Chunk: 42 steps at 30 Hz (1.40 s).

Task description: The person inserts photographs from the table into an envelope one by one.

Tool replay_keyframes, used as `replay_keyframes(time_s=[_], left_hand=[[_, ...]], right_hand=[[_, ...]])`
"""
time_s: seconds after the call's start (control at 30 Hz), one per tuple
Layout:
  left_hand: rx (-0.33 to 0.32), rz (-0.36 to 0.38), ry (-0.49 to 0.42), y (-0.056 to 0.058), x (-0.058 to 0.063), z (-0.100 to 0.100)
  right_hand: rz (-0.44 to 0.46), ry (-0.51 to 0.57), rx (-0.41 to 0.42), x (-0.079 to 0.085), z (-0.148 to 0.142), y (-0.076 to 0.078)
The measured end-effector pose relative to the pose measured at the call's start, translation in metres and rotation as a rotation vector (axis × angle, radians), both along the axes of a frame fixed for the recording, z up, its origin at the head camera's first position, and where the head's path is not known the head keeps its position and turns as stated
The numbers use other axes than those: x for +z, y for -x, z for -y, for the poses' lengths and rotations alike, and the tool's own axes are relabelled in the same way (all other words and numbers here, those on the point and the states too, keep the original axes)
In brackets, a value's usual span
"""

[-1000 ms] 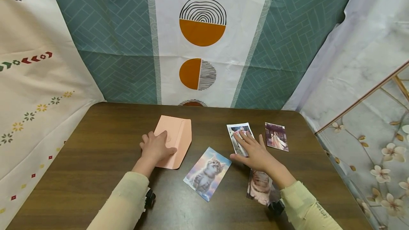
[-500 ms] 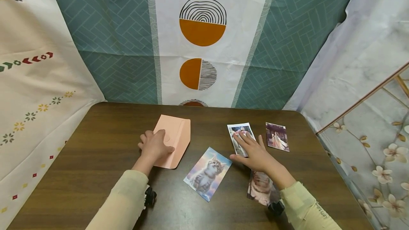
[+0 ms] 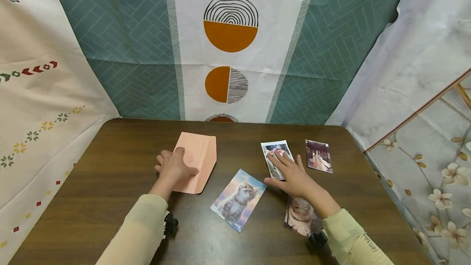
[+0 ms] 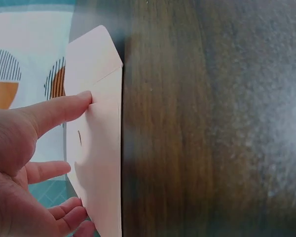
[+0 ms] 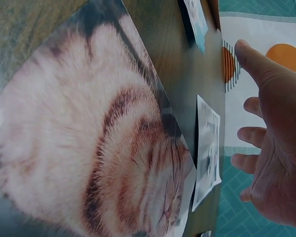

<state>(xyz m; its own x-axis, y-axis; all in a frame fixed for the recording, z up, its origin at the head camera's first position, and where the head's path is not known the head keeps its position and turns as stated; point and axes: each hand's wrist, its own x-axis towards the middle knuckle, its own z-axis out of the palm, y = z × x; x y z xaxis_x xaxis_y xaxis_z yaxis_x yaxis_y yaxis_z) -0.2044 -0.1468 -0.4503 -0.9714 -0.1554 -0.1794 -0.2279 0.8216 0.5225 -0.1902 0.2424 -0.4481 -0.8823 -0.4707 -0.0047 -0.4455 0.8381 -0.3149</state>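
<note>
Under my left hand (image 3: 173, 169) lies a pink envelope (image 3: 201, 148), its flap unfolded toward the right. In the left wrist view the thumb (image 4: 79, 103) touches the envelope's face, and the other fingers spread toward its far edge. My right hand (image 3: 294, 175) reaches with spread fingers over a white-bordered photo (image 3: 274, 146), covering part of it. Beneath the right wrist is a photo of a striped cat (image 5: 113, 133), partly hidden by the arm in the head view. Between the hands lies a kitten picture (image 3: 239, 199), set at an angle.
A small dark photo (image 3: 318, 156) with a figure in a pale gown lies right of the right hand. The brown wooden table (image 3: 92, 191) meets a patterned cloth backdrop (image 3: 235, 60) at the back, with more cloth on both sides.
My left hand has slid slightly left, and the pink envelope has moved left with it. The right hand and the pictures stay in place.
</note>
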Motion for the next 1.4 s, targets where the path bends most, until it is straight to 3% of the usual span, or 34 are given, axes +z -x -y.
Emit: replay_keyframes(time_s=[0.5,1.4], left_hand=[[0.091,0.03,-0.054,0.0008,-0.0011,0.0002],[0.106,0.021,-0.059,0.0011,0.0007,-0.0001]], right_hand=[[0.002,0.002,0.003,0.0022,0.0015,-0.0029],[-0.021,0.02,0.02,0.0037,0.0038,-0.0039]])
